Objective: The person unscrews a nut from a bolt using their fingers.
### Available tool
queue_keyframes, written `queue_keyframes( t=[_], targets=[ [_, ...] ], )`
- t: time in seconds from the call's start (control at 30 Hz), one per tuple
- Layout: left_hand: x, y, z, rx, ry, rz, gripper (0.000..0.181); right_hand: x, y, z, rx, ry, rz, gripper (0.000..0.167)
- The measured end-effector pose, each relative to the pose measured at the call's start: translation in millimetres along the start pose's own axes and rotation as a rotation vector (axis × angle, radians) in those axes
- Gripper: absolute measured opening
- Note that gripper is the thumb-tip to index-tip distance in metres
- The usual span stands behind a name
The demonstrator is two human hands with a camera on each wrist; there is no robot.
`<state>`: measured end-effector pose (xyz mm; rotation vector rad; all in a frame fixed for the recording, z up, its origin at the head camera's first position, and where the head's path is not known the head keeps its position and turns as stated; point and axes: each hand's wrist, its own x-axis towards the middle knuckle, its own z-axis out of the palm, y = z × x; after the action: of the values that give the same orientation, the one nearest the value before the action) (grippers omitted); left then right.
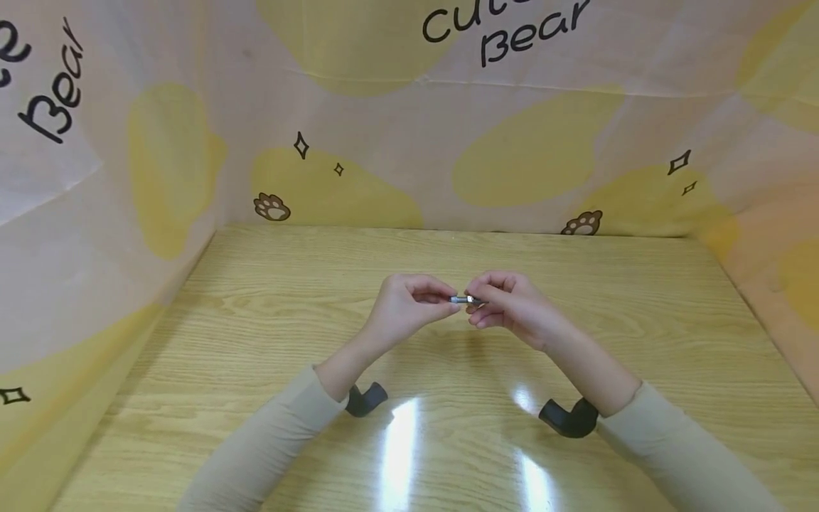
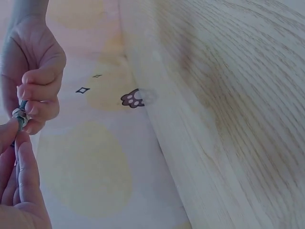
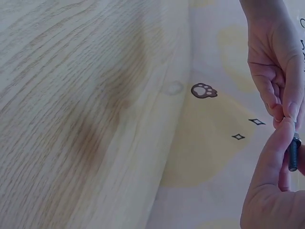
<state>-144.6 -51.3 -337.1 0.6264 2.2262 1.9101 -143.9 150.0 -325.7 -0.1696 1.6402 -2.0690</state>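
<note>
A small metal bolt (image 1: 462, 299) lies nearly level between the two hands, above the table. My left hand (image 1: 404, 302) pinches its left end between thumb and fingertips. On the bolt's right part sits a shiny nut (image 1: 471, 300), and my right hand (image 1: 515, 306) holds it with thumb and fingers. The left wrist view shows the nut (image 2: 20, 115) between the fingertips of both hands. A dark threaded end of the bolt (image 3: 293, 157) sticks out past the nut in the right wrist view. The fingers partly hide the bolt's other end.
The light wood-grain table (image 1: 307, 284) reaches back to a printed cloth wall (image 1: 384, 128), with more cloth at both sides. A black curved piece (image 1: 367, 400) is beside the left forearm, and another black curved piece (image 1: 569, 418) is beside the right one.
</note>
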Motion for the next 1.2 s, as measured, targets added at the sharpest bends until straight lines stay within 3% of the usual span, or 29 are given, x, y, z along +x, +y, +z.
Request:
queue_keyframes(
  t=[0.2, 0.33, 0.43, 0.63, 0.8, 0.87, 0.97, 1.1, 1.2],
  targets=[
    [-0.9, -1.6, 1.1, -0.008, -0.003, -0.027, 0.014, -1.6, 1.8, -2.8, -0.039, -0.009, -0.060, 0.019],
    [-0.5, -1.5, 1.2, 0.006, -0.002, -0.026, 0.014, -1.5, 0.5, -3.1, -0.050, -0.025, -0.018, 0.006],
    [-0.3, -1.5, 1.5, 0.007, -0.007, -0.007, 0.014, -1.1, 0.8, -3.0, -0.045, -0.022, 0.014, 0.010],
    [-0.5, -2.9, 1.2, -0.001, -0.013, 0.006, 0.014, -1.2, 2.8, -3.7, -0.111, -0.019, -0.050, 0.020],
    [-0.9, -3.6, 0.1, 0.019, -0.010, 0.019, 0.013, -0.5, 1.4, -1.8, -0.098, -0.006, -0.007, 0.004],
    [-1.4, -3.6, -0.4, 0.025, -0.008, 0.023, 0.013, -0.4, 1.9, -1.6, -0.083, -0.006, 0.007, 0.008],
    [-2.3, -4.1, -1.2, 0.018, -0.008, 0.008, 0.013, -0.9, 3.4, -2.1, -0.083, -0.028, -0.022, 0.003],
    [-3.1, -4.4, -2.1, 0.012, -0.005, -0.015, 0.014, -1.1, 5.5, -3.2, -0.089, -0.024, -0.081, 0.019],
    [-3.5, -3.7, -2.4, 0.025, 0.001, -0.011, 0.014, -0.6, 4.9, -2.0, -0.113, -0.006, -0.080, 0.013]
  ],
)
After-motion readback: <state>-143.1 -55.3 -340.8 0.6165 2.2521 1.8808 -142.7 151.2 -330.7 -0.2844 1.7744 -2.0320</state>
